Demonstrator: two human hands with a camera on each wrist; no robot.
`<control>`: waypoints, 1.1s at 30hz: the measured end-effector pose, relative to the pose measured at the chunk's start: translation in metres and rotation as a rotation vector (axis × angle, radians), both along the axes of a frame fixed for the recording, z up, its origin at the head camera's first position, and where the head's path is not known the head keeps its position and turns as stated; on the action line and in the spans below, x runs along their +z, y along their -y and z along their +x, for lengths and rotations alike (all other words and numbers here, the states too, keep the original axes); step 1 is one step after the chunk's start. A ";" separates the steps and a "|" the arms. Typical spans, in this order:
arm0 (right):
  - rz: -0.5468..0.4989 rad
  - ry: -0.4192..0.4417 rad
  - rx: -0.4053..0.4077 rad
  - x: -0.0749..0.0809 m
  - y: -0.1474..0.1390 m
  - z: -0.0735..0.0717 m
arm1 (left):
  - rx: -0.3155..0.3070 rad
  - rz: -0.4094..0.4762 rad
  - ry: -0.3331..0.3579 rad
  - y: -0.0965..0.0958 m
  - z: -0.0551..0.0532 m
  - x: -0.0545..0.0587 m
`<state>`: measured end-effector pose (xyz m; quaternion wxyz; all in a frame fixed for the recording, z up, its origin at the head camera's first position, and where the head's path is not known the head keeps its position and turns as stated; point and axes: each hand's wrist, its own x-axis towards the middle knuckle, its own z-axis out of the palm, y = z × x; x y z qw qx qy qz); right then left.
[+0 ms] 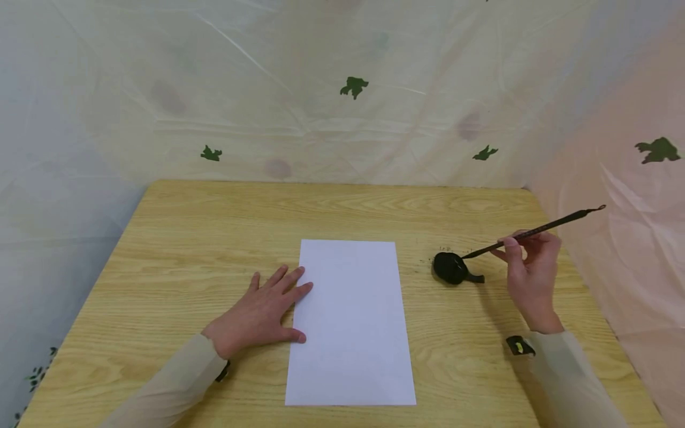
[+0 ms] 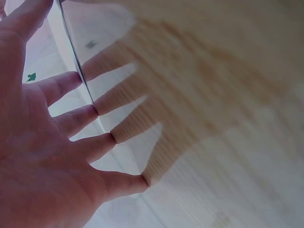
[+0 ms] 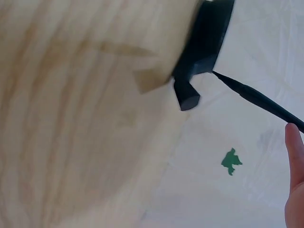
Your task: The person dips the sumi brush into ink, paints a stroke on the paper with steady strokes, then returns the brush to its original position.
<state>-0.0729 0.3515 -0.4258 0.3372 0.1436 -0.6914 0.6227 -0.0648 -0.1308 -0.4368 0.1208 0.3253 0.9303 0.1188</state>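
A blank white sheet of paper (image 1: 350, 327) lies upright-format in the middle of the wooden table (image 1: 214, 220). My left hand (image 1: 254, 315) rests at its left edge with fingers spread, fingertips and thumb tip over the paper. In the left wrist view, the fingers (image 2: 128, 183) are straight and their tips meet the tabletop and sheet. My right hand (image 1: 535, 276) pinches a dark writing brush (image 1: 556, 223) near its middle. The brush slants down leftward, its tip at the rim of a small black ink dish (image 1: 448, 268) with a short handle (image 3: 186, 96).
Small dark specks surround the ink dish on the tabletop. Pale cloth (image 1: 299, 89) with green bird-shaped patches hangs behind the table, and more cloth (image 1: 647, 249) borders the right side.
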 end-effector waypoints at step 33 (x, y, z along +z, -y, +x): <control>-0.081 -0.093 0.124 0.004 -0.011 0.005 | 0.005 -0.003 0.019 -0.001 -0.001 0.001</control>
